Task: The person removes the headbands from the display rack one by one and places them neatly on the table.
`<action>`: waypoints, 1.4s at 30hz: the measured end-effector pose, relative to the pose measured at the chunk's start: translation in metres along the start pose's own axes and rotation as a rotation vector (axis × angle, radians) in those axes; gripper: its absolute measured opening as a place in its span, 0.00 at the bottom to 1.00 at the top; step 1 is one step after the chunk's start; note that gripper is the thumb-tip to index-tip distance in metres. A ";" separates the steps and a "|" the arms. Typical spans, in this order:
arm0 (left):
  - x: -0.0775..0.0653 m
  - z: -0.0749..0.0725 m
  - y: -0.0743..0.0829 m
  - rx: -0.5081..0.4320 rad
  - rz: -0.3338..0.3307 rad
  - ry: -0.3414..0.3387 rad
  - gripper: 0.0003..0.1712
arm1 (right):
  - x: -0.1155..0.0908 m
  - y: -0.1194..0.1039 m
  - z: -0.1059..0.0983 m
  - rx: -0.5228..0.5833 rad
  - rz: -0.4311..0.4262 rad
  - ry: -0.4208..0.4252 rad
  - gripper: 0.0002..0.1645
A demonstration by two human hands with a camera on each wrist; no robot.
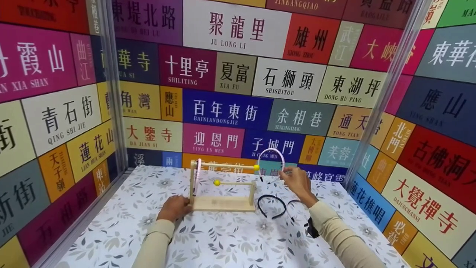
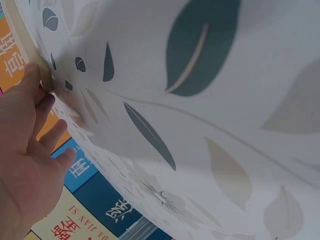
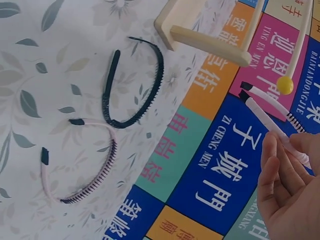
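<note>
At the left end of a light wooden stand (image 1: pixel 223 204), my left hand (image 1: pixel 174 208) grips the edge of its base between thumb and fingers. The stand has two uprights, each with a rod tipped by a yellow ball (image 1: pixel 217 182). A pale pink headband (image 1: pixel 198 175) hangs on the upper rod, close against the left upright. To the right, my right hand (image 1: pixel 297 182) pinches another pale pink headband (image 3: pixel 265 116), raised above the table beside the upper rod's ball. Its black tips point away from the fingers in the right wrist view.
On the table (image 1: pixel 122 223), spread with a leaf-patterned cloth, lie a black headband (image 3: pixel 106 97) and a pink toothed headband (image 3: pixel 114 145), right of the stand. My right forearm partly covers the pink one in the head view. Panels with colourful lettering (image 1: pixel 227 108) surround the table.
</note>
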State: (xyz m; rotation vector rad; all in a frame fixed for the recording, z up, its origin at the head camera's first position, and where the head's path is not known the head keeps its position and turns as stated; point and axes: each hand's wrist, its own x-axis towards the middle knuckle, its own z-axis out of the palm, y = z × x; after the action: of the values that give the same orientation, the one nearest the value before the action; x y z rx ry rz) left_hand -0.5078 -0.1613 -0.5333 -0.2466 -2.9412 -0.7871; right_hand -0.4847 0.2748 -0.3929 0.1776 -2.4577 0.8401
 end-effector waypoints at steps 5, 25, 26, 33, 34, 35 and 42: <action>0.001 0.003 -0.002 -0.006 -0.011 -0.008 0.08 | -0.010 0.012 -0.001 0.044 0.042 -0.060 0.15; 0.002 0.000 0.002 0.046 -0.001 -0.027 0.06 | -0.073 0.045 0.008 0.198 0.231 -0.270 0.13; 0.003 0.001 0.001 0.043 0.000 -0.023 0.06 | -0.077 0.047 0.010 0.207 0.231 -0.277 0.12; 0.004 0.003 -0.002 0.020 0.002 -0.011 0.05 | -0.099 0.057 0.019 0.269 0.204 -0.356 0.14; 0.004 0.002 -0.003 0.014 0.001 -0.013 0.05 | -0.102 0.058 0.020 0.271 0.203 -0.374 0.14; 0.004 0.002 -0.003 0.011 0.003 -0.015 0.06 | -0.105 0.059 0.021 0.273 0.205 -0.396 0.14; 0.002 0.002 -0.003 0.028 0.042 0.015 0.06 | -0.118 0.065 0.019 0.248 0.195 -0.528 0.16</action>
State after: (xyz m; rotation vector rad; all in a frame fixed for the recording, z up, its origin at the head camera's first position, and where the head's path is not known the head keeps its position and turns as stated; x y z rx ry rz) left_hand -0.5102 -0.1626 -0.5366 -0.2978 -2.9207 -0.7379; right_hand -0.4110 0.3101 -0.5023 0.2822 -2.8814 1.3252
